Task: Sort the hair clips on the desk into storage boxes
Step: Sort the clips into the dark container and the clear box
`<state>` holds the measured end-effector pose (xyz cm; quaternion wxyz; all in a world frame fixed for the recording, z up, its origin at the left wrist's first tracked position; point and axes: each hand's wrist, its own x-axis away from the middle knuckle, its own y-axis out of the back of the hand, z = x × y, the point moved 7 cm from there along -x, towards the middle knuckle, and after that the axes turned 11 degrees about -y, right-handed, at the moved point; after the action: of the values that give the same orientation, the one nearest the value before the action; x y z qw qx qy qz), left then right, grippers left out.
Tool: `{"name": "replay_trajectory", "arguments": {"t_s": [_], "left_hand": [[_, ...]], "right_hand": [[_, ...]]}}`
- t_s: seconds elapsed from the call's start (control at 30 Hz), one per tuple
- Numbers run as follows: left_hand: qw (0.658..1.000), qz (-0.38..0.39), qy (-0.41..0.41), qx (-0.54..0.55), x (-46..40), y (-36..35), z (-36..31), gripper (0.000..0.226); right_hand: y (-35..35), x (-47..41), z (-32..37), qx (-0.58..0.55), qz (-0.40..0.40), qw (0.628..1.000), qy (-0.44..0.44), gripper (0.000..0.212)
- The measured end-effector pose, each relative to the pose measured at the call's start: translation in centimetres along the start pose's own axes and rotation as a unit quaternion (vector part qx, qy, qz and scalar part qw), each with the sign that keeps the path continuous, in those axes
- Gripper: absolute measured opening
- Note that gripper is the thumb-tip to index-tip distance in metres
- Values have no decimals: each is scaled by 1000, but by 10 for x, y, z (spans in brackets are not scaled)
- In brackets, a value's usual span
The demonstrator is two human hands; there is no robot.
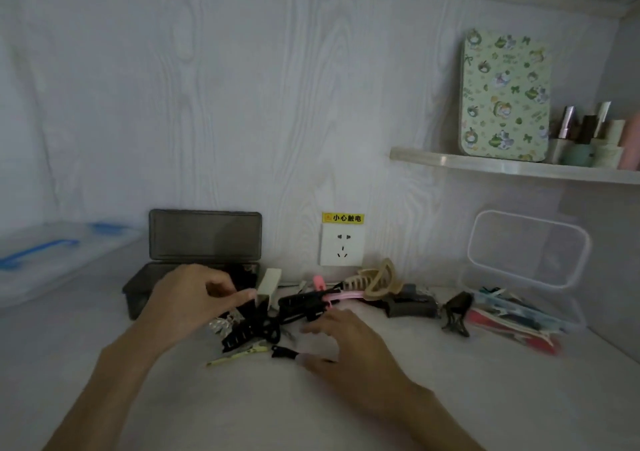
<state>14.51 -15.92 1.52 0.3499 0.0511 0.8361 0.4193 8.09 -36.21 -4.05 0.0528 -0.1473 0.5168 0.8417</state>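
Your right hand (341,343) lies spread, flat over the small clips; your left hand (194,300) pinches a black clip (247,307) above the tangled pile (263,329). Risk: lifting drags neighbours along. The dark box (138,291) sits open just behind; the clear box (526,298) lies well apart to the right.

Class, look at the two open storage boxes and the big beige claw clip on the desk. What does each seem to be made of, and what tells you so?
Dark smoky box with raised lid: probably tinted translucent plastic, since the wall shows dimly through the lid. Clear box on the right: likely transparent plastic, as its contents show through. Big beige claw clip: seemingly matte moulded plastic, with no visible shine.
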Motion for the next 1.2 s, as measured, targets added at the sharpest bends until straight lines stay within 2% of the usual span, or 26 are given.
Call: {"name": "replay_trajectory", "arguments": {"t_s": [0.1,0.17,0.2,0.3,0.43,0.53,0.67,0.8,0.9,1.13,1.2], "left_hand": [[992,113,-3,61,10,-16,-1,24],[981,192,-21,31,19,-28,-1,17],[977,210,-32,-10,20,-31,0,20],[973,197,-42,-111,22,-26,7,32],[972,210,-34,-97,24,-27,9,32],[973,195,-75,-99,23,-33,-2,21],[971,196,-114,-81,23,-42,-16,16],[970,180,-127,-100,22,-52,-26,29],[968,187,-133,-100,22,-59,-33,29],[976,156,-151,15,5,-68,-76,10],[975,170,-135,51,-4,-75,-92,13]], "right_hand": [[-21,-17,6,35,25,999,0,66],[-32,-24,7,77,41,996,14,72],[-34,-26,7,82,47,995,21,68],[-34,-29,7,24,29,999,18,43],[-25,-28,-1,23,7,1000,15,27],[-18,-25,-14,-14,23,1000,-4,19],[-7,-19,-30,-68,46,996,-31,25],[4,-8,-43,-8,67,997,-33,28],[14,5,-48,15,63,997,-32,25],[51,37,-82,43,37,996,-71,22],[66,47,-94,47,14,996,-77,18]]}}
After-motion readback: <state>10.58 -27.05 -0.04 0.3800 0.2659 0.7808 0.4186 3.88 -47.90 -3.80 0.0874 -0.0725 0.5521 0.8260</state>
